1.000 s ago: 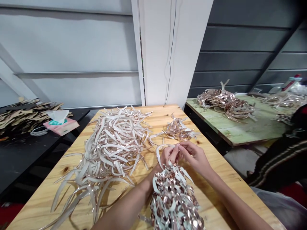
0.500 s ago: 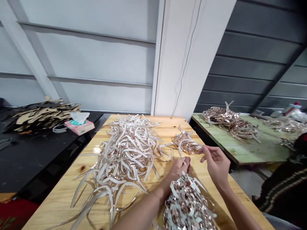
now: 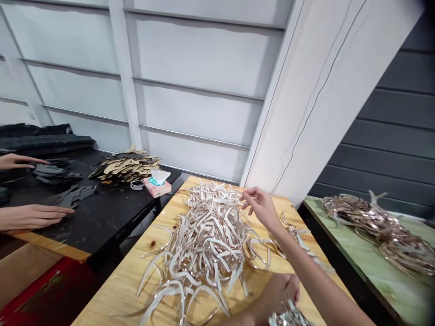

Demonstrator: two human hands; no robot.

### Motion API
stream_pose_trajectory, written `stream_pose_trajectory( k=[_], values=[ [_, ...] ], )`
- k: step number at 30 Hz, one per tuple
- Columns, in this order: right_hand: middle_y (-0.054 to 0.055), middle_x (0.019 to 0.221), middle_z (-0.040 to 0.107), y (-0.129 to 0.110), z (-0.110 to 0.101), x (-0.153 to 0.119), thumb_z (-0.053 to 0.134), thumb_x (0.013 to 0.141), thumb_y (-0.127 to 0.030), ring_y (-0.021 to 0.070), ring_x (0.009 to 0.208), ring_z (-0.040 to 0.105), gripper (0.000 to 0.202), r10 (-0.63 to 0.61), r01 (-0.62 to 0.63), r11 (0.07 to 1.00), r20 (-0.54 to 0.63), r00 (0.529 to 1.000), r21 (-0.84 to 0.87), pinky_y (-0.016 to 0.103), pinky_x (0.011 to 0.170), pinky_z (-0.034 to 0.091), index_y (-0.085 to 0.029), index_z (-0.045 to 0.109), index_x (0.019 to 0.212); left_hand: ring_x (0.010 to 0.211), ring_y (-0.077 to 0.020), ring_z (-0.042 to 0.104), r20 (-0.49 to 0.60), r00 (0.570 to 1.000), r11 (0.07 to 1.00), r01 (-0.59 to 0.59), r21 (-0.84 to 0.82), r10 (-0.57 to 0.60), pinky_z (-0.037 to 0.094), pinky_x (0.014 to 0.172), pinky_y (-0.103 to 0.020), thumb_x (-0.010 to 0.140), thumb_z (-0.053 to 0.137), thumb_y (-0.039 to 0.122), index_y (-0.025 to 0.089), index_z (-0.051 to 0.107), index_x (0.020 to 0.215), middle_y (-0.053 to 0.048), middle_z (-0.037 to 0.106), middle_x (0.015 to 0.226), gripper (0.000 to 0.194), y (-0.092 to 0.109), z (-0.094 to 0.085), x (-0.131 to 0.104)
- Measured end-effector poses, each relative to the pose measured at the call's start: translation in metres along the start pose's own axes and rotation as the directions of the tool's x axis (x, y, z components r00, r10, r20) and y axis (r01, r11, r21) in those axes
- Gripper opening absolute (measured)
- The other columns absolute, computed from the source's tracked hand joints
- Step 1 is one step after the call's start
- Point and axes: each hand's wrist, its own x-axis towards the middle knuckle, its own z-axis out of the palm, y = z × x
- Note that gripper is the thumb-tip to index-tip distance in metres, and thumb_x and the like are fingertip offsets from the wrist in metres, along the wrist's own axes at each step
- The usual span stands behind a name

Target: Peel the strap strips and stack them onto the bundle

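A large heap of curved strips, pale on one face and shiny rose-gold on the other, covers the middle of the wooden table. My right hand is at the heap's far right edge, its bent fingers apart and close to the strips. Lower down, my left hand is closed near the table's front; what its fingers hold, if anything, is hidden. Just below it shows the top of a bunch of small shiny pieces, mostly cut off by the frame. A smaller strip pile lies partly behind my right forearm.
On the left, a black table bears a stack of tan and black cut pieces and a tissue pack. Another person's hands work there among dark pieces. A green table with more shiny strips stands right.
The view has swung left, bringing another person's hands into sight. My right hand has moved from the small pile to the big heap's far end. My left hand stays closed near the small pieces.
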Motion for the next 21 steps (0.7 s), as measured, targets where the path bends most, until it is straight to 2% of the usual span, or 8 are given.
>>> stream_pose_trajectory(
  k=[3,5,9,13,16,18,19,21],
  values=[
    [0.008,0.085,0.074,0.022,0.005,-0.003,0.066,0.093,-0.051,0.0181,0.060,0.068,0.033,0.018,-0.006,0.993,0.094,0.995,-0.120,0.029,0.053,0.053,-0.018,0.068,0.096,0.060,-0.0145,0.047,-0.048,0.998,0.999,0.033,-0.032,-0.035,0.037,0.063,-0.029,0.094,0.040,0.062,0.020,0.050,0.062,0.000,0.048,0.059,0.053,0.000,0.000,0.000],
    [0.008,0.094,0.074,0.029,-0.005,-0.007,0.064,0.094,-0.051,0.0171,0.060,0.067,0.037,0.035,-0.017,0.985,0.103,0.994,-0.173,0.031,0.058,0.054,-0.019,0.069,0.110,0.058,-0.0135,0.045,-0.084,0.996,0.999,0.015,-0.044,-0.019,0.033,0.060,-0.028,0.095,0.041,0.061,0.020,0.049,0.059,0.001,0.047,0.056,0.055,0.004,0.001,-0.003],
    [0.011,0.114,0.072,0.030,-0.057,-0.013,0.059,0.095,-0.057,0.0214,0.077,0.072,0.050,0.082,-0.073,0.971,0.030,0.996,-0.227,0.032,0.063,0.053,-0.021,0.063,0.129,0.052,-0.0118,0.042,-0.143,0.989,0.996,-0.043,-0.083,0.031,0.030,0.055,-0.027,0.099,0.031,0.068,0.020,0.048,0.059,0.002,0.044,0.052,0.065,0.018,0.000,-0.011],
    [0.013,0.111,0.073,0.046,-0.128,-0.043,0.052,0.096,-0.059,0.0256,0.088,0.072,0.045,0.069,-0.177,0.887,-0.258,0.964,-0.427,0.035,0.073,0.052,-0.019,0.067,0.112,0.050,-0.0113,0.043,-0.111,0.993,0.993,-0.038,-0.111,0.026,0.032,0.054,-0.027,0.097,0.033,0.075,0.019,0.053,0.066,0.002,0.048,0.054,0.066,0.025,-0.004,-0.014],
    [0.011,0.090,0.072,0.079,-0.159,-0.090,0.058,0.091,-0.057,0.0289,0.085,0.070,0.039,0.079,-0.278,0.595,-0.289,0.954,-0.754,0.038,0.077,0.049,-0.020,0.065,0.084,0.048,-0.0108,0.042,-0.108,0.994,0.991,-0.039,-0.129,0.025,0.031,0.053,-0.028,0.095,0.031,0.078,0.019,0.055,0.070,0.002,0.049,0.055,0.069,0.023,-0.006,-0.013],
    [0.012,0.086,0.071,0.105,-0.164,-0.121,0.061,0.089,-0.057,0.0306,0.083,0.069,0.038,0.137,-0.334,0.459,-0.306,0.942,-0.823,0.037,0.072,0.048,-0.020,0.065,0.082,0.048,-0.0102,0.040,-0.117,0.993,0.991,-0.041,-0.130,0.025,0.031,0.053,-0.027,0.096,0.029,0.079,0.018,0.055,0.071,0.002,0.049,0.054,0.070,0.021,-0.006,-0.011],
    [0.012,0.087,0.071,0.117,-0.164,-0.133,0.060,0.090,-0.056,0.0303,0.084,0.069,0.037,0.137,-0.330,0.456,-0.301,0.944,-0.827,0.036,0.072,0.048,-0.020,0.067,0.084,0.048,-0.0099,0.039,-0.118,0.993,0.991,-0.038,-0.132,0.023,0.030,0.052,-0.027,0.096,0.029,0.078,0.018,0.055,0.071,0.002,0.049,0.054,0.070,0.020,-0.006,-0.011],
    [0.010,0.085,0.071,0.134,-0.160,-0.148,0.053,0.096,-0.054,0.0277,0.080,0.069,0.039,0.125,-0.256,0.568,-0.225,0.966,-0.783,0.035,0.072,0.049,-0.021,0.069,0.084,0.047,-0.0098,0.038,-0.106,0.994,0.991,-0.028,-0.129,0.014,0.030,0.052,-0.027,0.096,0.030,0.077,0.018,0.054,0.070,0.002,0.049,0.053,0.069,0.020,-0.007,-0.010]
  ],
)
